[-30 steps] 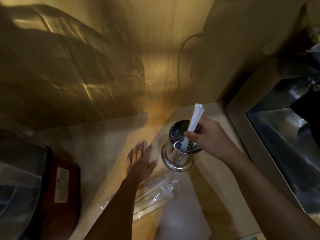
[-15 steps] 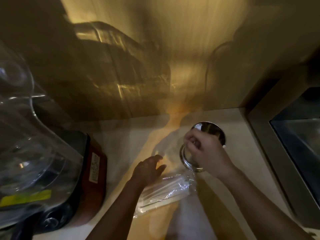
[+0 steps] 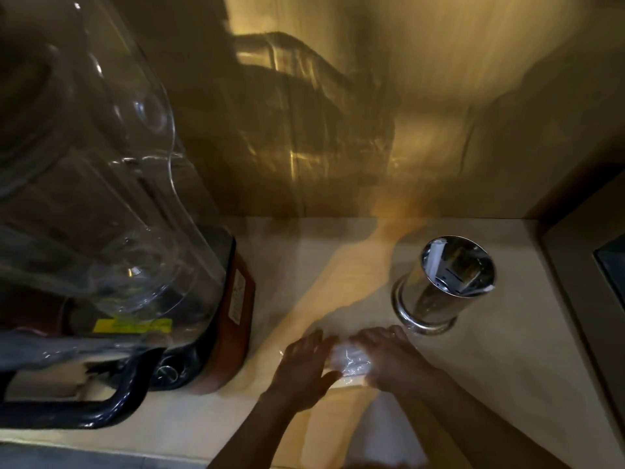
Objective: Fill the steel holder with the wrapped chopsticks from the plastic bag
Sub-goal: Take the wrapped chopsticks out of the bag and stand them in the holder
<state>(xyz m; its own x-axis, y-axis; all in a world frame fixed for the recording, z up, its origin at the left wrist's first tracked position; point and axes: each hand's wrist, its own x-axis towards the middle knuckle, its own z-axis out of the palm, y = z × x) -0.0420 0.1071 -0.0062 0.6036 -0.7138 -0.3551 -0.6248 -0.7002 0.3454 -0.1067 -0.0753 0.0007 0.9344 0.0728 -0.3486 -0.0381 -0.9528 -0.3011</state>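
The shiny steel holder (image 3: 439,299) stands upright on the pale counter, right of centre. A white wrapped chopstick pack (image 3: 475,290) lies inside it against the near-right rim. In front of the holder lies the clear plastic bag (image 3: 350,360) with pale wrapped chopsticks inside. My left hand (image 3: 302,363) spans the bag's left end, fingers over the top and thumb along the near edge. My right hand (image 3: 389,355) lies over the bag's right end, just in front of the holder's base. Both hands are blurred, and the right hand's fingertips are hidden.
A large blender with a clear jar (image 3: 101,204), a red-brown base (image 3: 236,309) and a black handle (image 3: 84,414) fills the left side. A wooden wall (image 3: 439,130) rises behind the counter. A dark steel edge (image 3: 608,275) borders the right.
My right hand left the wrapped chopsticks in the holder and came down onto the bag. My left hand shifted from the counter onto the bag's left end. The view swung left.
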